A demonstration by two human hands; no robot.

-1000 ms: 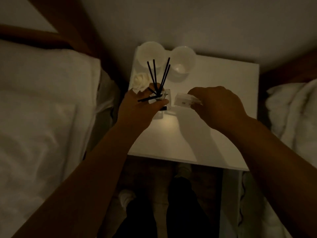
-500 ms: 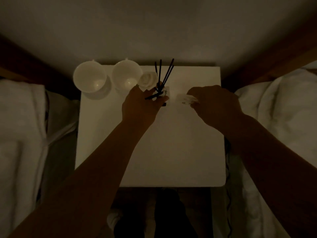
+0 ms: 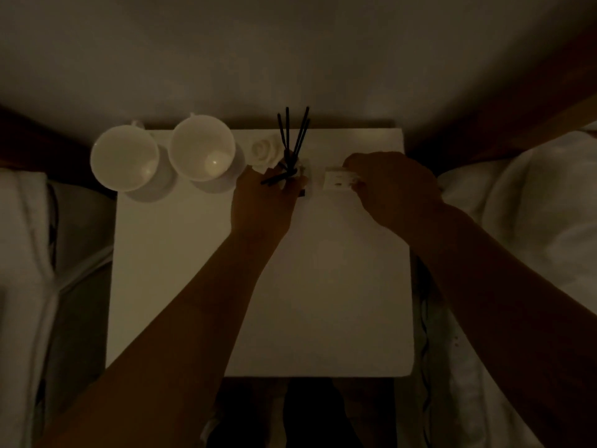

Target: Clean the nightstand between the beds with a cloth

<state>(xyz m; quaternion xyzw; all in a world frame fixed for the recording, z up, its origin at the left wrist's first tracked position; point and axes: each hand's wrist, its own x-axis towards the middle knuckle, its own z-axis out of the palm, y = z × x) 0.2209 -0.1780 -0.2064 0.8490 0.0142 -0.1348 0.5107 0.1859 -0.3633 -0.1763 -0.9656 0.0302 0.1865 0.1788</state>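
Note:
The white square nightstand (image 3: 323, 302) fills the middle of the dim view, between two beds. My left hand (image 3: 263, 205) is closed around a small reed diffuser (image 3: 292, 147) with several black sticks, near the back edge of the top. My right hand (image 3: 397, 192) pinches a small white box (image 3: 338, 180) just right of the diffuser, low over the top. A white rose-shaped ornament (image 3: 265, 151) stands just left of the diffuser. No cloth is visible.
Two white cups (image 3: 124, 158) (image 3: 202, 147) stand side by side at the back left corner. White bedding lies on the left (image 3: 22, 270) and on the right (image 3: 533, 205). A plain wall runs behind the nightstand. My legs show below its front edge.
The view has swung so the nightstand now sits square and centred. Both hands keep their hold and have shifted with the diffuser and box toward the back edge.

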